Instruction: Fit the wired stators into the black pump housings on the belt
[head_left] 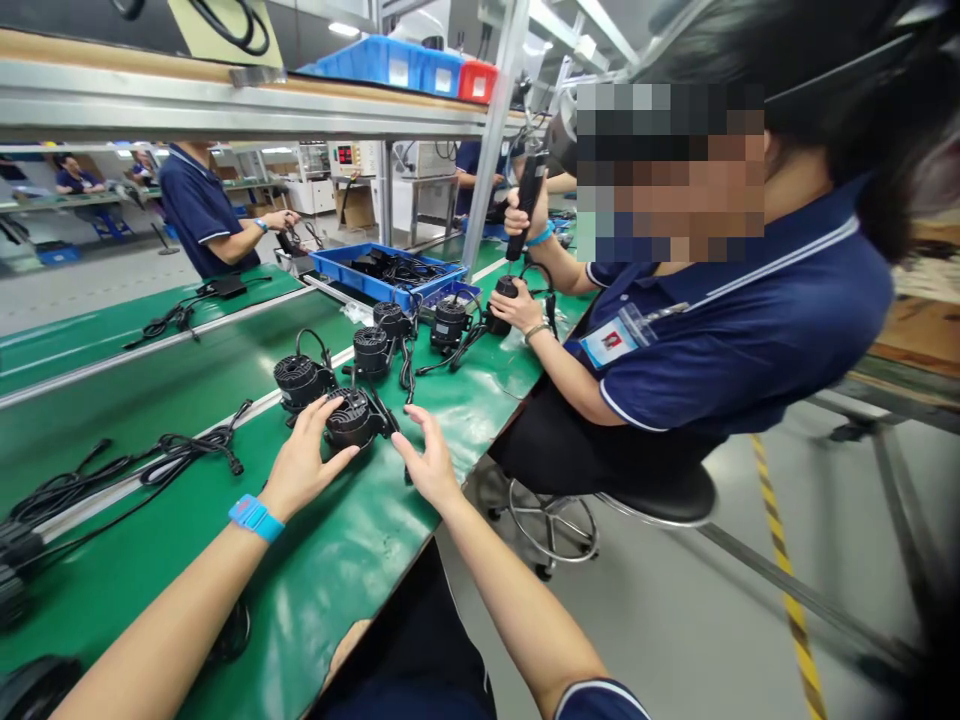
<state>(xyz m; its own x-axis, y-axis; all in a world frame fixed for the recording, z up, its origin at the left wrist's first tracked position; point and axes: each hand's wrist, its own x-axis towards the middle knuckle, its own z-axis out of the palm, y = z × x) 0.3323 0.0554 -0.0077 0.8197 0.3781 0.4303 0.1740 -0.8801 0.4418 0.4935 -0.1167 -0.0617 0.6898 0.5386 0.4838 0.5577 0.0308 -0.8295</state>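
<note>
Black cylindrical unit with a grooved top is standing on the green bench mat, between the person's two hands; a black cable is running beside its right side. The left hand, wearing a blue wristband, is reaching to the unit's left side; its thumb and fingers are spreading apart, the fingertips lying at the top rim and the thumb extending along the near side; whether it is applying pressure, one cannot tell. The right hand is hovering just beside the unit's right side; its thumb and fingers are spreading wide, leaving a gap between them. A second unit is standing just behind and to the left; a third unit is standing farther back along the mat. A co-worker is sitting at the right; one hand is holding a black driver tool over another unit, and the other is steadying that unit; a blue tray is holding black cables behind.
</note>
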